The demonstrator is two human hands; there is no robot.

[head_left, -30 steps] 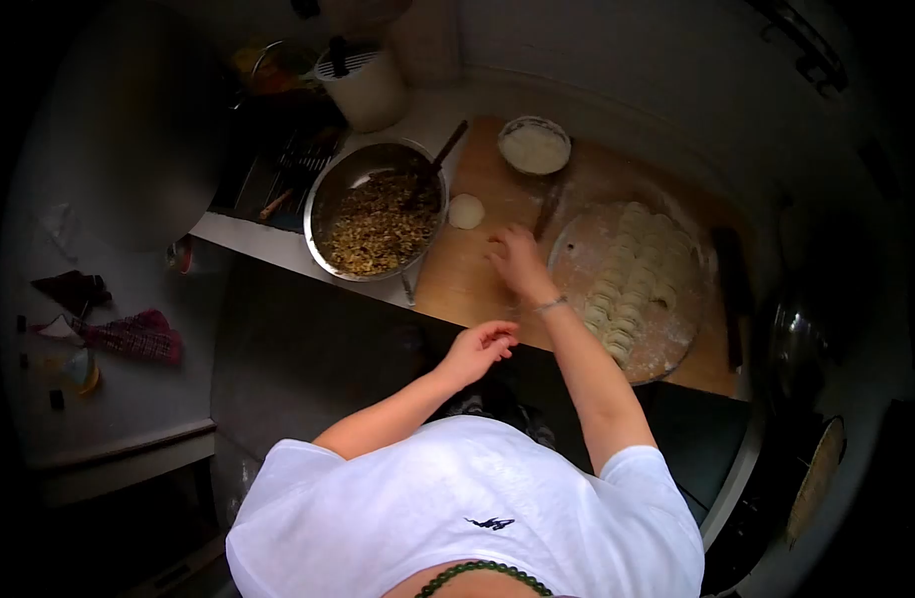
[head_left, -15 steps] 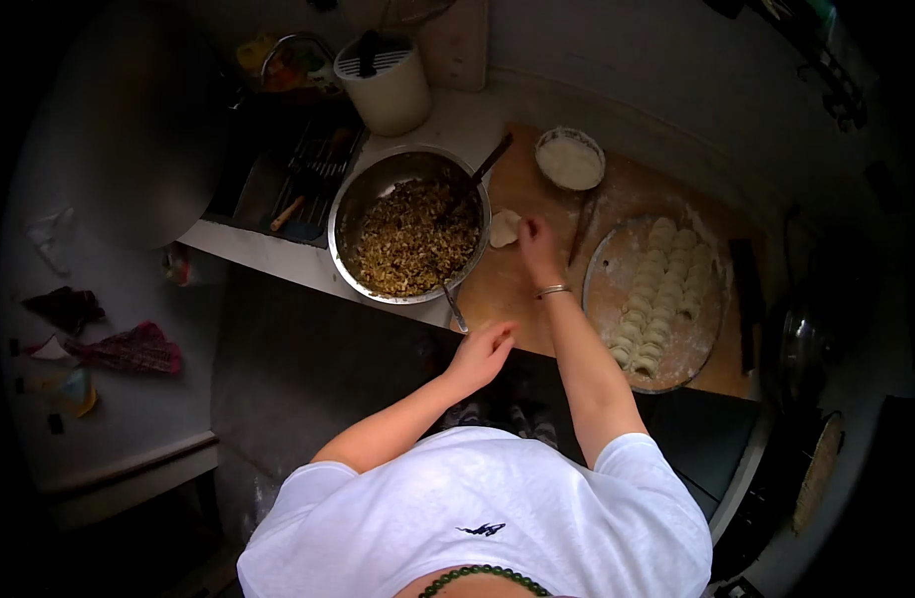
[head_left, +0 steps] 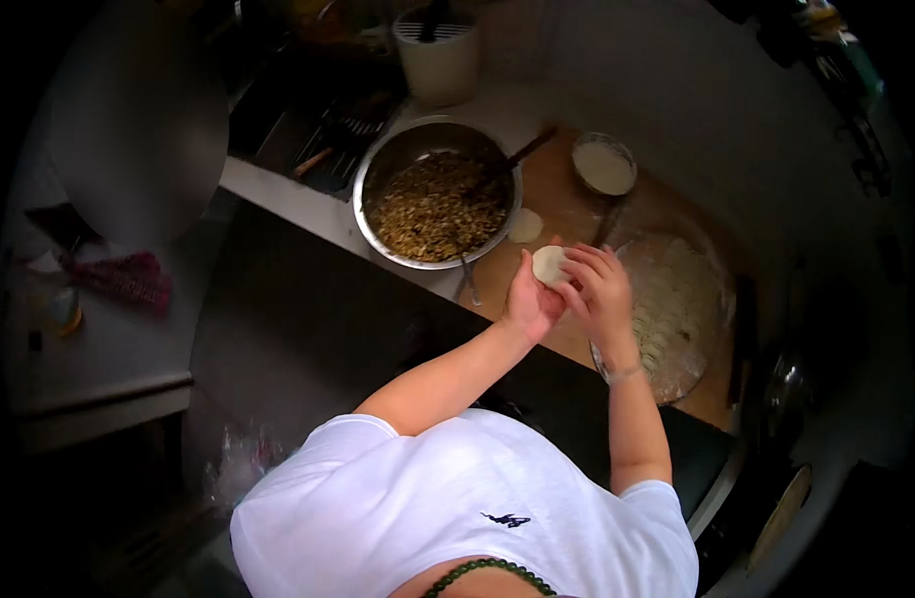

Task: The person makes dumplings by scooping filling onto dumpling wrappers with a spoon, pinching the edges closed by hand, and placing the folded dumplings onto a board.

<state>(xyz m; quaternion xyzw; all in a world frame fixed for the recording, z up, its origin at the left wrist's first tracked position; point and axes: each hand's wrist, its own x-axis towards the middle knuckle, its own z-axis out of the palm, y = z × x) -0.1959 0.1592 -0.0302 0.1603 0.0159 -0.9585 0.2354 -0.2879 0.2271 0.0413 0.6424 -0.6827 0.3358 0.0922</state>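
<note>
A round white dough wrapper (head_left: 550, 266) rests on the palm and fingers of my left hand (head_left: 533, 299), over the front edge of the wooden board. My right hand (head_left: 601, 294) touches the wrapper's right side with its fingers. Just behind them, another dough round (head_left: 525, 226) lies on the board beside a large steel bowl (head_left: 366, 214) of chopped filling (head_left: 439, 207). Two utensils lean in the bowl, a dark handle at its right and a metal one at its front. Rows of dumplings (head_left: 666, 304) lie on a floured round tray (head_left: 688, 374) to the right.
A small bowl of white flour (head_left: 604, 165) stands at the back of the wooden board (head_left: 562, 159). A dark rolling pin (head_left: 609, 221) lies near it. Behind the steel bowl is a white container (head_left: 437, 65). A side table with cloths (head_left: 127, 282) stands at the left.
My right hand has picked up a wrapper from the board and brought it to my left hand, which has moved up and turned palm up. The camera view has shifted.
</note>
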